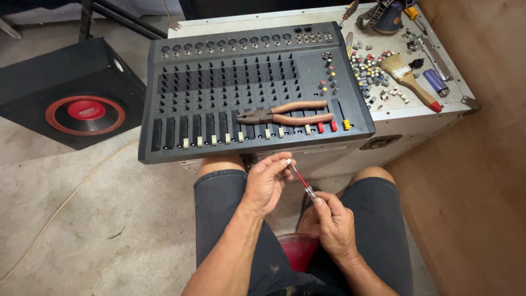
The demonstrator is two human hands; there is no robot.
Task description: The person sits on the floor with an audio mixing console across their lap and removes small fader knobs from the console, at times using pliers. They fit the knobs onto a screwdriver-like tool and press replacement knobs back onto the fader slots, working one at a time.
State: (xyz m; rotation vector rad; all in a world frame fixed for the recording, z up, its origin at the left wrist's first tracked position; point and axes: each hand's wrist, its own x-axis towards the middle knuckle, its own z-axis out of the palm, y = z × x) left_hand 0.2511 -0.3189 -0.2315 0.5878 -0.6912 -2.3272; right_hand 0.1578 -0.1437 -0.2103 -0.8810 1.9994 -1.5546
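Your left hand pinches a small white cap between thumb and fingertips, right at the tip of a thin red-handled screwdriver. Your right hand grips that screwdriver at its lower, clear end, so it slants up to the left between your hands. Both hands hover above your knees, in front of a grey audio mixer resting on a pale case. Brown-handled pliers lie across the mixer's faders. Loose knobs, a paintbrush and a blue lighter lie on the case. A black speaker with a red cone sits on the floor to your left.
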